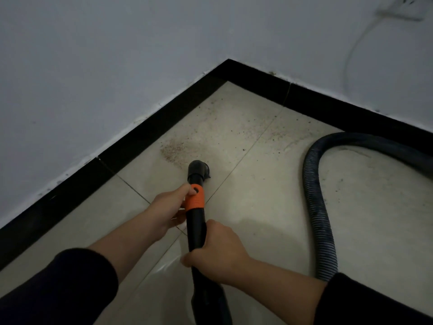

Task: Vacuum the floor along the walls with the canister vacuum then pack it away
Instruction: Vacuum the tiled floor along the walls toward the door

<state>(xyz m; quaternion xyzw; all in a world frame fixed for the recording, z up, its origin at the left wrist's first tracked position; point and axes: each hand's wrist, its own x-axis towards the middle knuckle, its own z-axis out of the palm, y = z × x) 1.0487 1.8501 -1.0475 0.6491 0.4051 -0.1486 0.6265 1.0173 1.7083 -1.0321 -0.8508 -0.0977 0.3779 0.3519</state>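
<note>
A black vacuum wand [196,227] with an orange collar [195,198] points down at the tiled floor. Its black nozzle [198,170] sits at the near edge of a patch of brown grit [173,148] beside the left wall. My left hand [172,206] grips the wand at the orange collar. Lower down the tube, my right hand [216,248] holds it. The ribbed grey hose [316,198] loops over the floor on the right and runs out of view; the canister itself is not in view.
Two white walls meet in a corner ahead, edged by a black skirting board [145,139]. Fine dirt specks scatter over the beige tiles [264,184] near the corner. A white socket with a cable [403,8] hangs on the right wall.
</note>
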